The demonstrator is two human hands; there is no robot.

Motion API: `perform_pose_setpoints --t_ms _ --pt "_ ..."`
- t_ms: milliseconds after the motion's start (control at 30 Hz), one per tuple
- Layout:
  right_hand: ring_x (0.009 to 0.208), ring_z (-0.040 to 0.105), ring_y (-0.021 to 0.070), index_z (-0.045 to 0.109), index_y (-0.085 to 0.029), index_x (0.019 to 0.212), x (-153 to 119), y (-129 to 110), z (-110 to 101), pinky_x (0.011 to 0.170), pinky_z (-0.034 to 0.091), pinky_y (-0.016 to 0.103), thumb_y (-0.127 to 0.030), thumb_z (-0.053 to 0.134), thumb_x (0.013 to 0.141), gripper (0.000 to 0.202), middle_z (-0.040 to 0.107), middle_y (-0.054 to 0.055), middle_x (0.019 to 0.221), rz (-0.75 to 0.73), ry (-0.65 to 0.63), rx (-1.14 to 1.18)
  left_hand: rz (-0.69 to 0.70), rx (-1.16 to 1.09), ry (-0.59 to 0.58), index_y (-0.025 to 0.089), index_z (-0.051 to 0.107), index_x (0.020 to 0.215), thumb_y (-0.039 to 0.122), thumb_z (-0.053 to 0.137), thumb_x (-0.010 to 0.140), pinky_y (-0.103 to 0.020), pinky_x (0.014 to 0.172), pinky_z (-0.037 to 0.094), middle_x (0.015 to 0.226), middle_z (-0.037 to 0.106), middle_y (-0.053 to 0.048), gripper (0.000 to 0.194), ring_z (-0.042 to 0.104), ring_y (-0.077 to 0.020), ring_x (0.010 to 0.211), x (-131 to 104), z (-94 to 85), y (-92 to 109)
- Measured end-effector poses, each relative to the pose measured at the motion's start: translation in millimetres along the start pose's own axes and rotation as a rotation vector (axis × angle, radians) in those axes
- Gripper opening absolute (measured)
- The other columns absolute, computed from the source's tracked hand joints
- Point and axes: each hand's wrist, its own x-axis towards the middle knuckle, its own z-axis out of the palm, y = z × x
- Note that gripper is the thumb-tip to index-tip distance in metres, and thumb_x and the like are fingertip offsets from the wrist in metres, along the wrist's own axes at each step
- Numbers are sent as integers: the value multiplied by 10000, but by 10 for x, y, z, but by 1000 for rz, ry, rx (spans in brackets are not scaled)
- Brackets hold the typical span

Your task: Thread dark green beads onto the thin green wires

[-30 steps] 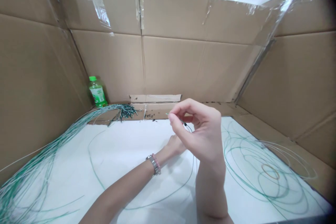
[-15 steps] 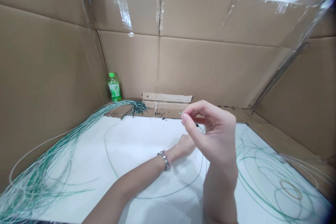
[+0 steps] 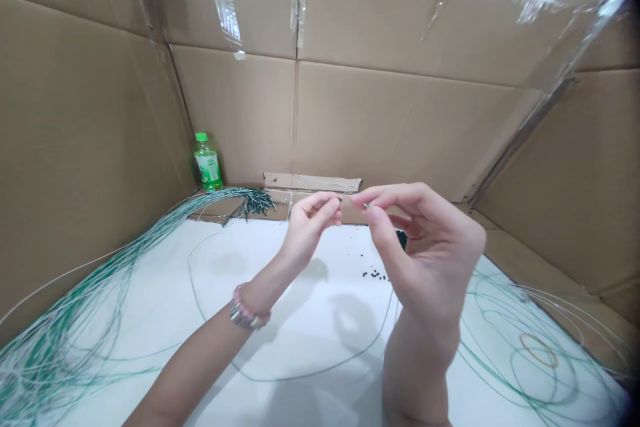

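My left hand [image 3: 315, 217] is raised above the white board, thumb and finger pinched on a small black piece [image 3: 341, 199], which barely shows at the fingertips. Just to its right, my right hand [image 3: 420, 233] pinches a thin green wire [image 3: 367, 205] by its end. The fingertips of both hands are a short gap apart. Below them, several tiny black pieces [image 3: 375, 274] are scattered on the white board [image 3: 300, 333]. A dark heap of the same sort [image 3: 401, 238] is partly hidden behind my right hand. A long wire loop [image 3: 320, 373] curves across the board.
At the left lies a big bundle of green wires [image 3: 95, 293], its dark-tipped ends [image 3: 257, 201] at the back. Behind it stands a green bottle [image 3: 208, 163]. Coiled wires [image 3: 520, 347] and a yellowish ring [image 3: 539, 350] lie on the right. Cardboard walls [image 3: 375, 120] enclose the space.
My left hand has come up and left from behind my right hand, now pinching a small black piece. My right hand has shifted slightly right, uncovering scattered black pieces. The view has moved slightly.
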Motion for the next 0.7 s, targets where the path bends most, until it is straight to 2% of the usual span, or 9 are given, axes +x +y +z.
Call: perform_pose_setpoints --t_ms 133,233,433,533,700 --pt "894 659 172 580 -190 764 -20 -28 101 666 589 253 -40 585 739 152 688 36 903 -34 -22 3 8 -271 -1 158 666 770 273 709 731 -122 587 497 693 611 14 129 553 -32 576 -186 -68 430" --pt "905 662 184 586 -191 785 -49 -29 199 685 602 289 -42 581 744 155 688 45 956 -50 -57 44 10 -348 -52 171 683 743 239 703 744 -93 580 495 662 611 26 71 553 -21 562 -288 -43 571" --pt "819 677 167 604 -195 808 -66 -30 250 644 608 272 -27 598 733 184 692 41 945 -66 -53 39 43 -261 -113 205 695 732 242 691 758 -118 605 516 667 630 22 45 571 -42 579 -285 -90 576" --pt "801 679 164 609 -198 804 -56 -33 237 612 606 259 -19 603 725 196 695 38 928 -70 -45 21 104 -153 -153 225 695 765 225 660 786 -145 632 524 700 633 16 41 577 -57 612 -278 -143 557" --pt "836 684 190 605 -203 782 -55 -44 216 590 606 264 -43 609 722 171 700 49 943 -50 -75 -19 210 -12 -155 233 688 797 227 635 803 -200 629 531 729 633 1 53 592 -95 655 -279 -178 571"
